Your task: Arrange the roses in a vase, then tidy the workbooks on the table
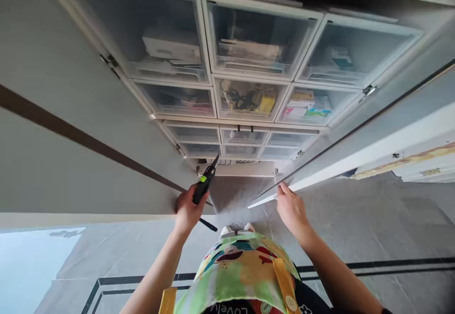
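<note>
I stand before an open cabinet filled with clear plastic drawers [249, 53]. My left hand [187, 210] is closed around a black tool with a green mark, pruning shears by the look of them [205, 183], and rests at the lower edge of the left cabinet door [71, 129]. The tool's tip points up toward the lowest drawers. My right hand [292, 207] touches the bottom edge of the right cabinet door [355, 148], fingers curled against it. A colourful apron [245, 271] covers my front.
The drawers hold boxes, papers, cables and coloured packets [249, 100]. Grey floor tiles with a dark border line [373, 238] lie below. My slippers' toes [236, 231] show above the apron. A bright patch [24, 266] fills the lower left corner.
</note>
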A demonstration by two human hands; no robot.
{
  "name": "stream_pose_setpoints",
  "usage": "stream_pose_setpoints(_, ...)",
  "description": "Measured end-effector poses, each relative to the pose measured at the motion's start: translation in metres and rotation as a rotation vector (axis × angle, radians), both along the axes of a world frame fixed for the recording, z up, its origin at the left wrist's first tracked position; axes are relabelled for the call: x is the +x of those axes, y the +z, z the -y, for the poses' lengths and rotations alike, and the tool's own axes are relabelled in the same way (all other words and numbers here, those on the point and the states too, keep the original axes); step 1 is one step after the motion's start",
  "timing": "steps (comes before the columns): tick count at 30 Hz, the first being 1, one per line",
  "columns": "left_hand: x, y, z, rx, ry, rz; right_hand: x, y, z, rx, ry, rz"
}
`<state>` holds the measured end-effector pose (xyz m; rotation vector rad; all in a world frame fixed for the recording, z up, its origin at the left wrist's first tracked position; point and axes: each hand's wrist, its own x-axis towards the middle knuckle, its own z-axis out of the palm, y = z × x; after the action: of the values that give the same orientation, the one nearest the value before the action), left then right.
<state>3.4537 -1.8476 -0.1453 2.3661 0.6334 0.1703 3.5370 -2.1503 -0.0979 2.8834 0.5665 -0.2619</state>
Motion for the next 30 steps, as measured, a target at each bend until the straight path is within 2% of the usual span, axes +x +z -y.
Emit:
stream_pose_setpoints(8, -0.031, 0.0, -0.029, 0.032, 0.053, -0.102, -0.064, -0.02, 0.106, 0.032, -0.186, 0.208)
stream_pose_setpoints(14, -0.053, 0.0, -0.052, 0.062, 0.111, -0.158, -0.087, -0.032, 0.164, 0.076, -0.336, 0.406)
stream_pose_setpoints(19, -0.064, -0.003, -0.071, 0.118, 0.145, -0.131, -0.085, -0.045, 0.215, 0.136, -0.47, 0.571)
stream_pose_setpoints(25, -0.066, -0.016, -0.09, 0.116, 0.202, -0.119, -0.06, -0.056, 0.279, 0.255, -0.562, 0.646)
stream_pose_setpoints(28, -0.053, -0.031, -0.085, -0.003, 0.222, -0.142, -0.049, -0.049, 0.304, 0.31, -0.628, 0.61)
stream_pose_setpoints(30, -0.037, -0.046, -0.072, -0.18, 0.178, -0.099, -0.043, -0.044, 0.312, 0.325, -0.648, 0.572)
